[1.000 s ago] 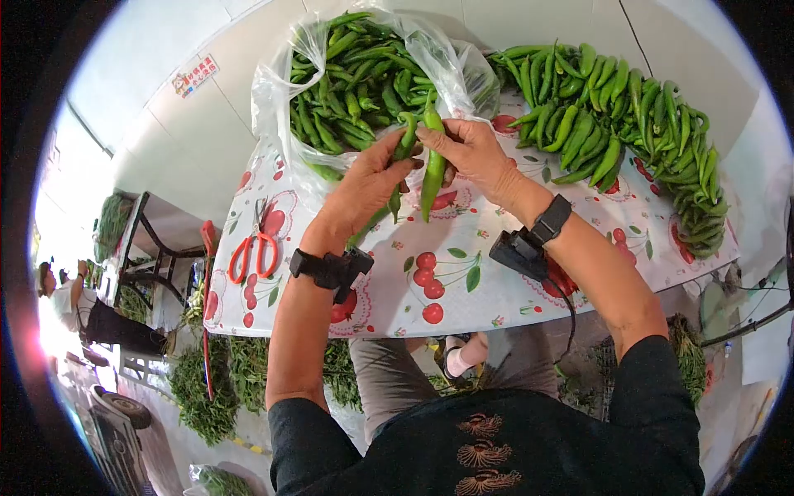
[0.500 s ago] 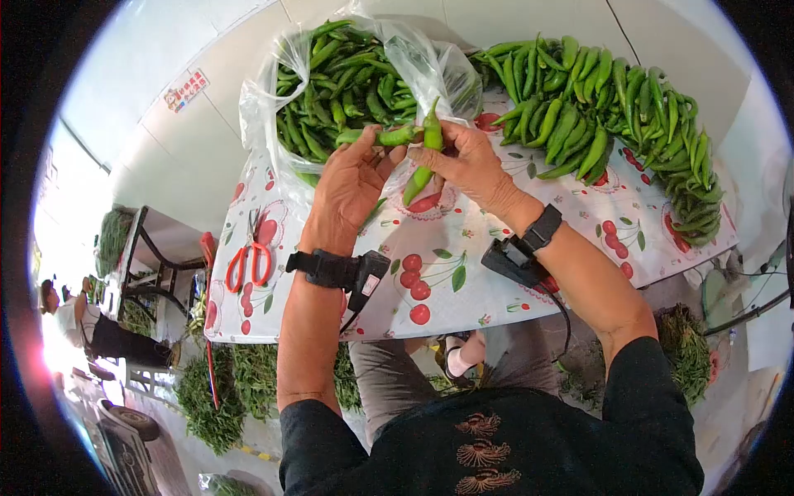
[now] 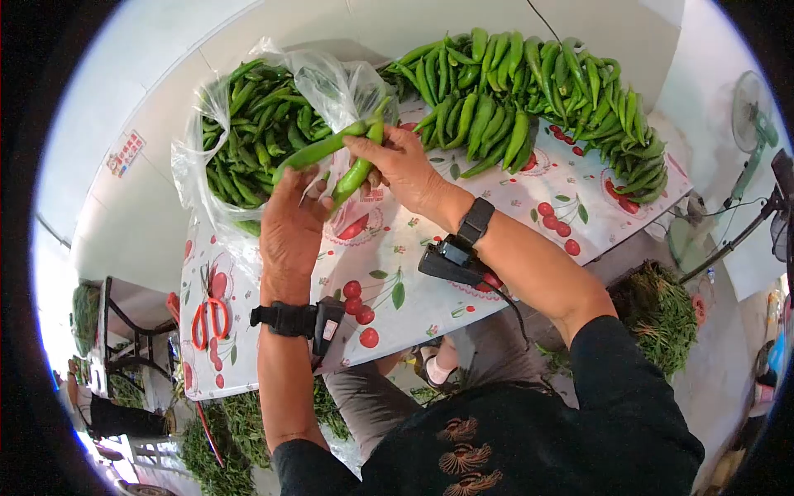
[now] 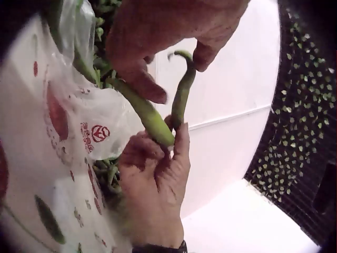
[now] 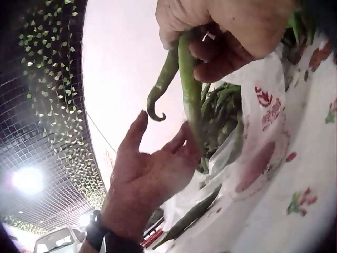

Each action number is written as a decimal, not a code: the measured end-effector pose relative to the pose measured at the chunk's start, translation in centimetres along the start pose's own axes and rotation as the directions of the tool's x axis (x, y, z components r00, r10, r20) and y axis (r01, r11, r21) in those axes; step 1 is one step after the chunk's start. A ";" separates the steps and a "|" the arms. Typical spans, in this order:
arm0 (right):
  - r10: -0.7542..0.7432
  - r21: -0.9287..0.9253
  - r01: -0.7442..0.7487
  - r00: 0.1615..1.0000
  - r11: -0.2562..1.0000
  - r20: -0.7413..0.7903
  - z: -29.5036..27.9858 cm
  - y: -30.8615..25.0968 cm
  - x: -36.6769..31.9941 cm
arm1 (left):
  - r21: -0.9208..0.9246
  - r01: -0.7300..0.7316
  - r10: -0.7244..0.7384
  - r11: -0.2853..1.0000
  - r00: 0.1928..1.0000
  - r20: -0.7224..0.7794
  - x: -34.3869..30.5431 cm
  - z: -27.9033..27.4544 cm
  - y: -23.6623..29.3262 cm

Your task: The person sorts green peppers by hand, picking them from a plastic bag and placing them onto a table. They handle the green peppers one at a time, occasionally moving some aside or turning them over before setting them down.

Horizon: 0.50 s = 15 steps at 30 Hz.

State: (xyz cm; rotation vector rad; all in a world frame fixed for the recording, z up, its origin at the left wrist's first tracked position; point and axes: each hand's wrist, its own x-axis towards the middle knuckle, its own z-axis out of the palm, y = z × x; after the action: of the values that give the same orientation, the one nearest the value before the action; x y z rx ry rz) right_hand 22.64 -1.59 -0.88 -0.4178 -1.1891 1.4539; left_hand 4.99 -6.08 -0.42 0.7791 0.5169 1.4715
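Note:
Two green chili peppers are pinched together at one end by my right hand (image 3: 405,169), above the table in front of the bag. One is a curved pepper (image 5: 163,81) with a hooked tip; the other is a straighter, paler pepper (image 5: 190,84). My left hand (image 3: 285,231) is beside their free ends, thumb and fingers spread apart, as the right wrist view shows (image 5: 147,176). Behind the hands, a clear plastic bag (image 3: 188,182) stands full of green peppers (image 3: 248,124). To the right, many peppers (image 3: 488,124) lie side by side in a curving row.
Red-handled scissors (image 3: 210,322) lie at the left of the table, on its cherry-patterned cloth (image 3: 430,273). A wall (image 3: 165,99) runs behind the table. Leafy green bundles (image 3: 653,318) are on the floor, and a fan (image 3: 751,112) stands at the far right.
The head view has turned rightward. The left hand has loosened from its pepper and spread its fingers; that pepper now lies against the other one in the right hand's pinch.

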 end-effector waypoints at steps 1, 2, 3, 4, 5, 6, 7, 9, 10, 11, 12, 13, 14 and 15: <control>-0.026 -0.019 0.026 0.999 0.999 -0.031 -0.6 0.2 0.6 | -0.020 -0.032 0.031 0.999 0.998 -0.048 0.1 -0.3 -0.1; -0.029 -0.024 0.029 0.999 0.999 -0.030 -0.8 -0.1 0.6 | -0.023 -0.034 0.033 0.999 0.999 -0.044 0.0 -0.1 -0.1; -0.028 -0.105 0.025 0.999 0.994 -0.019 -1.1 -0.6 0.6 | 0.229 -0.095 0.127 0.969 0.984 -0.129 -0.3 0.1 0.0; -0.025 -0.186 0.023 1.000 0.982 -0.009 -1.2 -0.9 0.6 | 0.470 -0.126 0.238 0.873 0.953 -0.187 -0.5 0.2 0.1; 0.017 -0.262 -0.018 1.000 0.965 -0.006 -1.2 -0.8 0.6 | 0.498 -0.144 0.215 0.855 0.973 -0.087 -0.8 -0.1 0.1; 0.015 -0.265 -0.016 1.000 0.964 -0.005 -1.1 -0.6 0.5 | 0.495 -0.147 0.216 0.856 0.973 -0.085 -0.8 -0.2 0.1; 0.049 -0.272 -0.043 0.999 0.961 0.014 -0.9 -0.2 0.4 | 0.583 -0.103 0.130 0.806 0.991 -0.005 -0.9 -0.2 0.0; 0.114 -0.288 -0.098 0.993 0.953 0.037 -0.8 -0.1 0.4 | 0.701 -0.096 0.043 0.707 0.995 0.093 -1.0 0.0 -0.5; 0.115 -0.290 -0.099 0.993 0.952 0.038 -0.8 -0.1 0.3 | 0.699 -0.097 0.044 0.709 0.995 0.093 -1.0 0.0 -0.4; 0.124 -0.302 -0.103 0.991 0.948 0.053 -1.0 0.0 0.3 | 0.769 -0.062 -0.008 0.637 0.996 0.087 -1.0 0.0 -0.3; 0.133 -0.313 -0.106 0.989 0.944 0.068 -1.2 0.2 0.3 | 0.831 -0.030 -0.059 0.556 0.995 0.075 -1.1 -0.1 -0.1; 0.135 -0.314 -0.106 0.988 0.944 0.069 -1.3 0.4 0.5 | 0.830 -0.030 -0.057 0.556 0.996 0.074 -1.0 -0.4 -0.1; 0.127 -0.277 -0.094 0.986 0.956 0.105 -1.4 0.7 0.7 | 0.821 -0.029 -0.058 0.570 0.995 0.076 -0.9 -0.8 -0.2; 0.118 -0.240 -0.082 0.983 0.967 0.140 -1.5 0.9 0.8 | 0.812 -0.030 -0.059 0.583 0.995 0.079 -0.7 -1.0 -0.3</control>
State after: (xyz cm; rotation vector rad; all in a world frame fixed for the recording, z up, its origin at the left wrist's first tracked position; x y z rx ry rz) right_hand 23.15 -0.05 -2.00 -0.5413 -1.4899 1.4579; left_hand 4.38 -6.64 -1.39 1.5636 1.1676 1.1176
